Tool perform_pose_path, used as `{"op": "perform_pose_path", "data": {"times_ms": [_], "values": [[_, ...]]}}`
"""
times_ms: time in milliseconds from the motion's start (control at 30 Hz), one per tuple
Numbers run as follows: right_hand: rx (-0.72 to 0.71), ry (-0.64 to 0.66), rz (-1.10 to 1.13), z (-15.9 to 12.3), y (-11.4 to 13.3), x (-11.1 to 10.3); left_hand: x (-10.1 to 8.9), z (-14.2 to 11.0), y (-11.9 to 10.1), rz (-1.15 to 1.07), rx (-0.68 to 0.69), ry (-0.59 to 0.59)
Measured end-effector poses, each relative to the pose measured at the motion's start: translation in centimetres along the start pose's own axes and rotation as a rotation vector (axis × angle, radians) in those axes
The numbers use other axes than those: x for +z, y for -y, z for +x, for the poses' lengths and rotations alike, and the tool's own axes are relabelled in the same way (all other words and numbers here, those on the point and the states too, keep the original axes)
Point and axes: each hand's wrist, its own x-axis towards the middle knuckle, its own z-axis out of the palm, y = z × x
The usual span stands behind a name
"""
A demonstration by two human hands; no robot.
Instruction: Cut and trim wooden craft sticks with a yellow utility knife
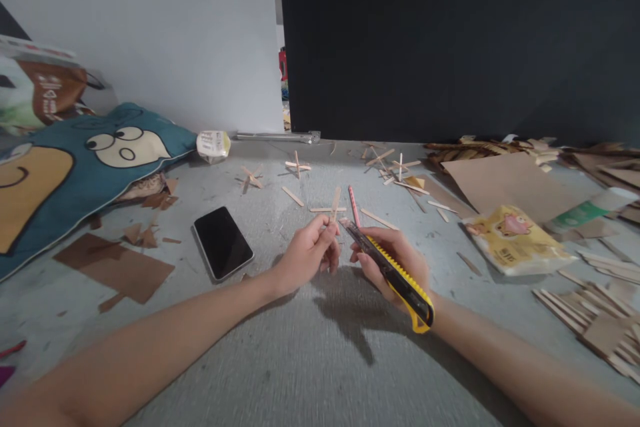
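Note:
Pinched between the fingers of my left hand [311, 247] is a wooden craft stick [337, 201], its upper end pointing away from me. My right hand [395, 267] is closed around a yellow and black utility knife [397, 272], whose front end points toward the stick and lies close to my left fingertips. Whether the blade touches the stick I cannot tell. Just beyond my hands, a pink patterned pencil-like rod [354, 205] and loose craft sticks [379, 219] lie on the grey table [280, 360]. Farther back stand small crossed-stick pieces [298, 165].
A phone [223, 243] lies left of my hands, near brown cardboard [115, 267] and a blue cartoon cushion [100, 173]. To the right are a yellow packet [517, 240], a green and white tube [593, 210], and piled sticks [595, 320]. A dark panel [450, 40] rises behind.

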Motion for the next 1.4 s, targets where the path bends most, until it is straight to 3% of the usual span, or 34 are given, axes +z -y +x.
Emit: {"op": "perform_pose_path", "data": {"times_ms": [233,700,1067,1400], "values": [[-0.013,-0.010,0.019,-0.1,-0.1,0.1,0.2,-0.1,-0.4,0.067,0.000,-0.006],[-0.034,-0.048,0.085,0.2,0.1,0.9,-0.2,-0.6,0.3,0.486,0.069,-0.066],[0.034,-0.028,0.037,0.2,0.0,1.0,-0.2,-0.7,0.2,0.509,0.090,-0.028],[-0.005,-0.039,-0.042,0.4,0.4,0.9,0.0,-0.6,0.2,0.536,0.058,-0.058]]}}
